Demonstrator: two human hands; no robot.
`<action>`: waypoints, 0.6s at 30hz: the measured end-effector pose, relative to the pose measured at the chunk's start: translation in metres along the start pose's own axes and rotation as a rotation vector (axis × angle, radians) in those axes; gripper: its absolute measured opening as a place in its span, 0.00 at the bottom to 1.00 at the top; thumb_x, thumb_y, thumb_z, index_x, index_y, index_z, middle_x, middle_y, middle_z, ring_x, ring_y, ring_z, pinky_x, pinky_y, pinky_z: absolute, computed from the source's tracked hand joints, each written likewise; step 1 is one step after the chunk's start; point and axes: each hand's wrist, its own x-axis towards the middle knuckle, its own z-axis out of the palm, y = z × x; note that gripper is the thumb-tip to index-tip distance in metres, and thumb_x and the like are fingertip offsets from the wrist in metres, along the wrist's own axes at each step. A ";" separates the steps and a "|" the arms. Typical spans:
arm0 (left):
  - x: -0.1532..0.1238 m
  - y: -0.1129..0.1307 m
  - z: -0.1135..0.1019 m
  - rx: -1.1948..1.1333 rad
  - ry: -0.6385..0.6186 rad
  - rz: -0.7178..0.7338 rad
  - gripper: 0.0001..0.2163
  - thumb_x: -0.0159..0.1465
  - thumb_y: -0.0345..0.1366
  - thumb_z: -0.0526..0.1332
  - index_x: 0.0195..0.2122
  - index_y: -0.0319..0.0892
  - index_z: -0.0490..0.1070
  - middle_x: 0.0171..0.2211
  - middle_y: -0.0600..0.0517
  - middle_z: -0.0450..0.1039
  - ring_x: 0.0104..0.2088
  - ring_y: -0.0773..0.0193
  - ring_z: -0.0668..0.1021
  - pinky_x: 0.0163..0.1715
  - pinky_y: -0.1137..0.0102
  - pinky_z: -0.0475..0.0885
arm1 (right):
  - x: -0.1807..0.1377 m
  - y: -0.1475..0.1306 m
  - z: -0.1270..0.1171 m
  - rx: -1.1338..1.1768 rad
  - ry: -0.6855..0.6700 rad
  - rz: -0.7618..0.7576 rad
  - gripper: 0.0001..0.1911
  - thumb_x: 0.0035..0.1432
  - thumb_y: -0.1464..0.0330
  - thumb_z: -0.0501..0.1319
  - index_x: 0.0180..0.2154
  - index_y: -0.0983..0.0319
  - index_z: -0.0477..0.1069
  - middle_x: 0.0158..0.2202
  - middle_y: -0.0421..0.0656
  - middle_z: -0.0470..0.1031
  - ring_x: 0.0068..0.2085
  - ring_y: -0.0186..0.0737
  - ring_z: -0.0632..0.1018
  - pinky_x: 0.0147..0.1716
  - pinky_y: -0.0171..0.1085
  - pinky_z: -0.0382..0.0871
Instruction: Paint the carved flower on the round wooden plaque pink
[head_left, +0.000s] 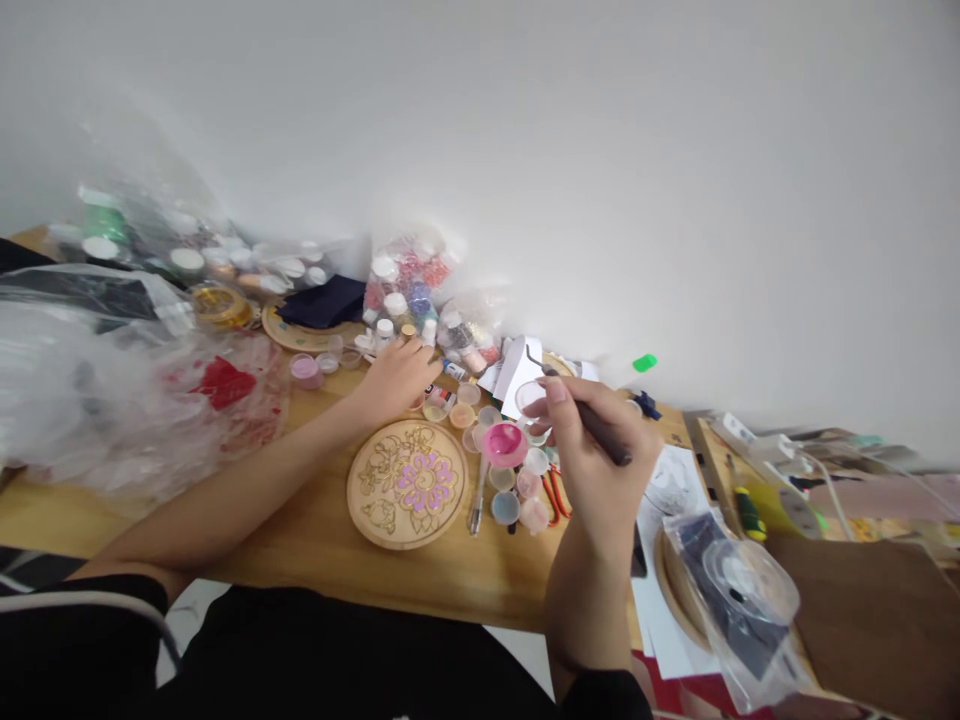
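Observation:
My right hand point(604, 440) is closed around a dark-handled tool with a thin bent tip point(600, 428). A clear round lid point(530, 397) is also at its thumb and fingers. Below and left of it stands an open pot of bright pink paint point(504, 443). My left hand point(401, 375) reaches forward to the small bottles at the back, beside a gold-capped bottle point(407, 331); its fingertips are hidden, so its grip is unclear. Between my forearms lies a round wooden board point(407, 484) with gold outlines and a pink-purple flower.
Several small pots point(505, 508) cluster right of the board, beside a clear-handled pen-like tool point(478, 497) and red-handled scissors point(555, 497). Plastic bags point(97, 380) crowd the left. At right are papers and a bagged item point(739, 600). A wall point(480, 150) rises behind the table.

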 end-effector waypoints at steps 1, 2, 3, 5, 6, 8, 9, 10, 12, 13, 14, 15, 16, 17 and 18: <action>0.000 0.000 0.000 0.000 -0.009 0.002 0.10 0.68 0.19 0.59 0.41 0.39 0.77 0.39 0.47 0.78 0.48 0.52 0.78 0.44 0.63 0.69 | 0.000 0.000 0.000 -0.006 0.000 -0.003 0.07 0.65 0.64 0.67 0.34 0.57 0.83 0.25 0.37 0.83 0.23 0.33 0.80 0.22 0.32 0.74; 0.000 0.001 0.000 0.004 -0.024 0.005 0.10 0.68 0.20 0.60 0.41 0.39 0.78 0.40 0.45 0.79 0.48 0.51 0.79 0.43 0.62 0.69 | 0.000 0.000 0.000 -0.010 -0.001 -0.008 0.07 0.65 0.64 0.67 0.34 0.57 0.83 0.25 0.37 0.83 0.23 0.33 0.81 0.22 0.32 0.74; 0.001 0.002 0.000 0.011 -0.038 0.004 0.09 0.67 0.21 0.61 0.41 0.38 0.78 0.40 0.44 0.79 0.48 0.50 0.79 0.43 0.62 0.69 | 0.000 0.000 0.000 -0.010 -0.002 -0.014 0.07 0.65 0.64 0.67 0.34 0.57 0.83 0.25 0.37 0.83 0.23 0.32 0.80 0.22 0.32 0.73; 0.003 0.004 -0.001 0.027 -0.071 -0.001 0.09 0.67 0.21 0.61 0.41 0.38 0.79 0.41 0.42 0.80 0.49 0.49 0.79 0.43 0.61 0.68 | 0.000 0.000 0.001 0.000 0.000 -0.027 0.07 0.65 0.65 0.67 0.34 0.57 0.83 0.25 0.36 0.83 0.23 0.32 0.80 0.22 0.32 0.73; 0.004 0.006 -0.002 0.031 -0.088 -0.005 0.10 0.67 0.21 0.60 0.41 0.38 0.80 0.41 0.42 0.80 0.49 0.49 0.79 0.43 0.61 0.69 | 0.000 0.000 0.001 0.003 0.000 -0.030 0.07 0.65 0.65 0.67 0.34 0.57 0.83 0.25 0.36 0.83 0.23 0.31 0.80 0.22 0.31 0.73; 0.005 0.008 -0.004 0.024 -0.121 -0.016 0.09 0.68 0.21 0.60 0.41 0.36 0.80 0.41 0.40 0.80 0.50 0.48 0.80 0.44 0.61 0.70 | 0.000 0.000 0.001 -0.004 -0.002 -0.024 0.07 0.65 0.65 0.67 0.35 0.56 0.83 0.25 0.36 0.83 0.23 0.32 0.80 0.22 0.32 0.74; 0.006 0.009 -0.005 0.014 -0.136 -0.023 0.09 0.69 0.21 0.60 0.42 0.36 0.80 0.41 0.40 0.81 0.51 0.47 0.80 0.44 0.60 0.71 | 0.000 0.000 0.001 -0.009 -0.003 -0.018 0.07 0.65 0.64 0.67 0.35 0.56 0.83 0.26 0.36 0.83 0.23 0.32 0.80 0.22 0.32 0.74; 0.006 0.010 -0.006 0.001 -0.149 -0.032 0.08 0.69 0.22 0.60 0.41 0.35 0.80 0.41 0.40 0.81 0.51 0.47 0.80 0.44 0.60 0.71 | 0.000 0.000 0.000 -0.014 -0.004 -0.012 0.07 0.65 0.64 0.67 0.35 0.57 0.83 0.26 0.37 0.83 0.23 0.32 0.81 0.22 0.32 0.75; 0.005 0.013 -0.009 -0.051 -0.141 -0.048 0.09 0.71 0.24 0.59 0.42 0.35 0.80 0.42 0.40 0.81 0.51 0.47 0.81 0.46 0.59 0.73 | 0.000 0.000 0.001 -0.012 -0.003 -0.008 0.06 0.65 0.64 0.67 0.35 0.57 0.83 0.26 0.37 0.83 0.23 0.33 0.81 0.22 0.33 0.74; 0.004 0.015 -0.010 -0.109 -0.116 -0.056 0.10 0.72 0.24 0.58 0.44 0.36 0.80 0.43 0.41 0.81 0.51 0.48 0.81 0.48 0.58 0.73 | 0.000 0.000 0.001 -0.005 -0.003 -0.009 0.06 0.65 0.65 0.67 0.35 0.56 0.83 0.26 0.37 0.83 0.23 0.33 0.80 0.22 0.33 0.74; 0.004 0.017 -0.012 -0.197 -0.084 -0.060 0.12 0.73 0.25 0.56 0.46 0.36 0.80 0.45 0.42 0.82 0.51 0.49 0.81 0.50 0.58 0.74 | 0.000 0.001 0.001 0.004 -0.001 -0.011 0.06 0.65 0.65 0.68 0.35 0.56 0.83 0.26 0.36 0.83 0.23 0.32 0.80 0.22 0.33 0.73; 0.003 0.020 -0.015 -0.320 -0.050 -0.067 0.13 0.73 0.25 0.55 0.48 0.37 0.79 0.47 0.43 0.82 0.52 0.51 0.81 0.51 0.59 0.75 | -0.001 0.001 0.001 0.012 0.001 -0.014 0.06 0.65 0.66 0.68 0.35 0.56 0.83 0.26 0.36 0.83 0.23 0.32 0.80 0.22 0.32 0.72; 0.001 0.024 -0.018 -0.476 -0.023 -0.072 0.13 0.73 0.26 0.55 0.50 0.39 0.79 0.48 0.45 0.82 0.51 0.53 0.82 0.52 0.60 0.76 | -0.001 0.000 0.001 0.020 0.002 -0.015 0.05 0.65 0.66 0.68 0.35 0.56 0.83 0.25 0.36 0.82 0.23 0.31 0.79 0.22 0.32 0.72; -0.001 0.028 -0.021 -0.650 -0.016 -0.073 0.12 0.73 0.28 0.56 0.51 0.40 0.78 0.49 0.46 0.83 0.51 0.55 0.82 0.52 0.62 0.77 | -0.001 0.000 0.001 0.028 -0.001 -0.014 0.05 0.65 0.67 0.68 0.35 0.56 0.83 0.25 0.35 0.82 0.23 0.31 0.79 0.22 0.32 0.71; -0.003 0.032 -0.024 -0.828 -0.029 -0.067 0.12 0.72 0.30 0.58 0.52 0.40 0.77 0.50 0.47 0.83 0.50 0.57 0.83 0.51 0.63 0.78 | -0.001 -0.001 0.001 0.035 -0.008 -0.010 0.06 0.65 0.67 0.68 0.35 0.56 0.83 0.24 0.35 0.81 0.23 0.31 0.78 0.22 0.32 0.71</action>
